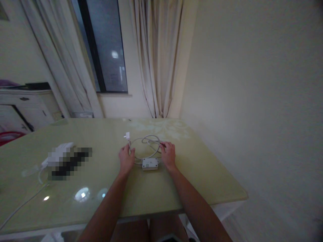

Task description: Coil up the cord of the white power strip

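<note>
A small white power strip (150, 163) lies on the pale green glass-topped table (176, 188), between my two hands. Its white cable (148, 139) loops in a coil just beyond it and ends in a white plug (127, 136). My left hand (126, 158) rests at the left side of the coil, fingers curled around the cable near the plug end. On the right side of the coil, my right hand (168, 155) pinches a stretch of the cable between its fingertips.
At the left of the table lie a pixelated dark and white patch (68, 160) and another white cord (22, 205). Behind stand a window (106, 47) with cream curtains (157, 57), a white cabinet (22, 104) at far left and a wall (252, 101) on the right.
</note>
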### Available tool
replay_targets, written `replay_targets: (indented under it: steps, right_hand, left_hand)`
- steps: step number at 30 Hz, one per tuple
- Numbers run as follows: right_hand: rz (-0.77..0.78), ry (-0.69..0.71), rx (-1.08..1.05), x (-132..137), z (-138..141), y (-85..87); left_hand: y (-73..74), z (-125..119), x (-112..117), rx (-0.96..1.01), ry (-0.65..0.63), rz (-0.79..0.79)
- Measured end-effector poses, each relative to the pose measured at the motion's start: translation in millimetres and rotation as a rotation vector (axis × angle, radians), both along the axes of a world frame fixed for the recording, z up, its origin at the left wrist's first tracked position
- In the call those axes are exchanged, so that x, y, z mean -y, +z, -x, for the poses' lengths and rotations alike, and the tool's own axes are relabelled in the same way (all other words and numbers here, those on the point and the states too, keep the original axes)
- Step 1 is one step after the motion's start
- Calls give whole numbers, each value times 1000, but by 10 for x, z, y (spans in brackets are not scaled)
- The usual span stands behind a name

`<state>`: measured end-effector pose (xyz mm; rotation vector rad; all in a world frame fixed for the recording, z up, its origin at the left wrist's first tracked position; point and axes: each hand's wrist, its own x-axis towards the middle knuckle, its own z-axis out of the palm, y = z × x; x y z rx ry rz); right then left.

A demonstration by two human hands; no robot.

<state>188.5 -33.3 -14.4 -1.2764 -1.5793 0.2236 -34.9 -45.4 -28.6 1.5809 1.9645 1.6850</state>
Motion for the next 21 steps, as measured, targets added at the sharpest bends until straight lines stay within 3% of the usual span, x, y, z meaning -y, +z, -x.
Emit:
replay_targets:
  steps: [4, 10, 16, 21]
  right_hand:
    - [-10, -25, -46, 3, -13, 21]
    - [5, -27, -135, -22, -15, -8]
    - [-22, -10, -157, -27, -28, 8]
    - [-13, 21, -150, -16, -26, 13]
  left_hand:
    - [84, -98, 120, -202, 70, -26]
    - [150, -231, 225, -254, 61, -80]
    - [107, -240, 154, -108, -141, -88]
    - [167, -240, 178, 166, -187, -109]
